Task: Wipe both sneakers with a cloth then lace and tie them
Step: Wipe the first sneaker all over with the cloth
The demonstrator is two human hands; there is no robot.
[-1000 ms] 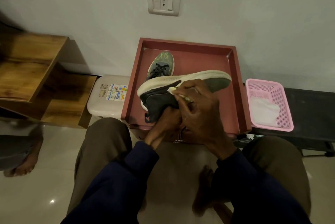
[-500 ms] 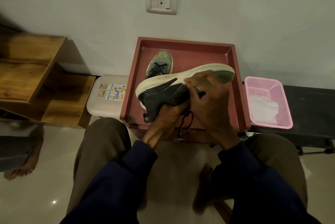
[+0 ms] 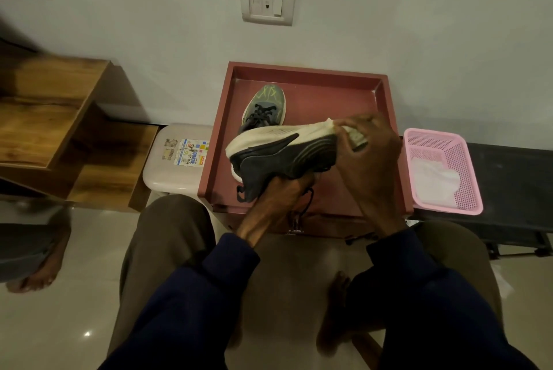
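A dark sneaker with a white sole lies on its side in the air above the red tray, sole facing up and away. My left hand grips it from below at the opening, and a loose black lace hangs beside that hand. My right hand holds a pale cloth pressed against the toe end of the sole. A second grey-green sneaker, laced in black, stands in the tray behind, its heel hidden by the held one.
A pink mesh basket holding a white cloth sits on a black bench at the right. A cream stool with a sticker stands left of the tray, wooden shelves further left. Another person's bare foot rests on the floor at far left.
My right hand has slid with the cloth from the middle of the sole rightward to the toe end. The sneaker stays in my left hand, tilted slightly more.
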